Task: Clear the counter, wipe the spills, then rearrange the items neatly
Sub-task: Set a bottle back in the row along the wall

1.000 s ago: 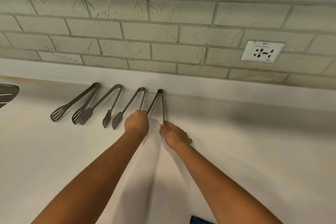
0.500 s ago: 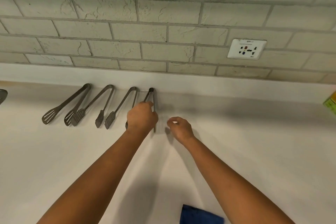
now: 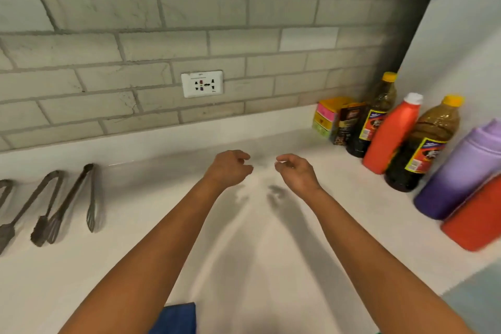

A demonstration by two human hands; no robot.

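My left hand (image 3: 230,168) and my right hand (image 3: 295,171) hover side by side above the middle of the white counter (image 3: 244,238), fingers loosely curled, holding nothing. Metal tongs (image 3: 73,203) lie in a row at the left, handles toward the wall. At the right stand a dark sauce bottle with a yellow cap (image 3: 375,116), a red bottle with a white cap (image 3: 390,135), a second dark bottle (image 3: 423,146), a purple bottle (image 3: 461,171) and another red container (image 3: 477,219). Small boxes (image 3: 334,119) sit by the wall.
A grey brick wall with a white socket (image 3: 202,83) backs the counter. A blue cloth (image 3: 176,317) lies at the counter's near edge between my arms. A pale wall closes off the right side behind the bottles.
Both hands have left the rightmost tongs and moved right, off the row. The view has swung right, bringing the bottles and boxes into sight.
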